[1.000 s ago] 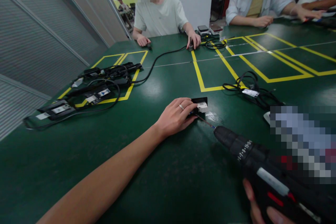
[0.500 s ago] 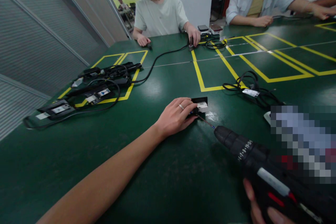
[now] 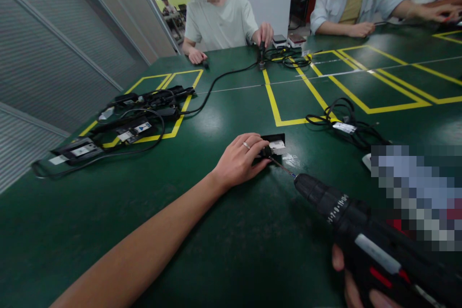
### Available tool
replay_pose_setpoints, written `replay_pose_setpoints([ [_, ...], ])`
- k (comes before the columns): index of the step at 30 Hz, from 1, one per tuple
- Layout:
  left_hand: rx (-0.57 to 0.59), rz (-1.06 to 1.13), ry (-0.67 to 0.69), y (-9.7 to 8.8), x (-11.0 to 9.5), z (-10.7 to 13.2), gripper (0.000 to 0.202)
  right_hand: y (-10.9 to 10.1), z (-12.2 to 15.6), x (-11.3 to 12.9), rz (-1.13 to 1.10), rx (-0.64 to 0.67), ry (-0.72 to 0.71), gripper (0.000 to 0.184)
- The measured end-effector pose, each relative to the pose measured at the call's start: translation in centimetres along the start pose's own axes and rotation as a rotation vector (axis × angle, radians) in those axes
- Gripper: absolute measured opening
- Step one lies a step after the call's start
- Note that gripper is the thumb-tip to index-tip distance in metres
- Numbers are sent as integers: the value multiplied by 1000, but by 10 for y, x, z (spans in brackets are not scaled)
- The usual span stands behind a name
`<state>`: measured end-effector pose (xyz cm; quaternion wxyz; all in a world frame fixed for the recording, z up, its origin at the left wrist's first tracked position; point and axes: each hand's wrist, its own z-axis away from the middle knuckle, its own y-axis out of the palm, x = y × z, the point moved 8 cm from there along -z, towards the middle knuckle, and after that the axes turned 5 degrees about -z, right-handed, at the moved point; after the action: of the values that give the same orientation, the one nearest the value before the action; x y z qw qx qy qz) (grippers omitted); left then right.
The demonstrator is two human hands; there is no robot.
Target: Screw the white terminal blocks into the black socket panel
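My left hand (image 3: pixel 242 160), with a ring on one finger, is closed on a small black device (image 3: pixel 266 151) resting on the green table (image 3: pixel 202 231). A white label or block (image 3: pixel 277 147) shows at the device's right side; the fingers hide much of the rest. At lower right, my right hand (image 3: pixel 355 281) is wrapped round the grip of a black cordless drill (image 3: pixel 346 207). The drill's long thin bit (image 3: pixel 283 167) reaches to the device's near side, close beside my left fingertips. Whether the bit's tip sits in a screw is too small to tell.
Black devices with cables (image 3: pixel 144 125) lie inside yellow tape at left. A coiled black cable (image 3: pixel 344 125) lies at right, near a blurred-out object (image 3: pixel 415 187). Across the table, one person's hand (image 3: pixel 265 33) holds a black upright part; another person (image 3: pixel 355 14) sits further right.
My left fingers have shifted slightly left, and the drill stays almost in place. Across the table, the person's hand has risen along the upright black part.
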<state>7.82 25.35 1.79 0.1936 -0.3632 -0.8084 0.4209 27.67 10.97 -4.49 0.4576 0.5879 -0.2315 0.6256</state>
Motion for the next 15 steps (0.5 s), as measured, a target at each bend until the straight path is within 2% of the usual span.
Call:
replay_pose_setpoints([
  [7,9,36,-44,1,3,0,39,-3,0,-1,-11,8,7,26],
  [15,1,81,-85,0,5,0,39,-1,6,-23,-19,22,22,24],
])
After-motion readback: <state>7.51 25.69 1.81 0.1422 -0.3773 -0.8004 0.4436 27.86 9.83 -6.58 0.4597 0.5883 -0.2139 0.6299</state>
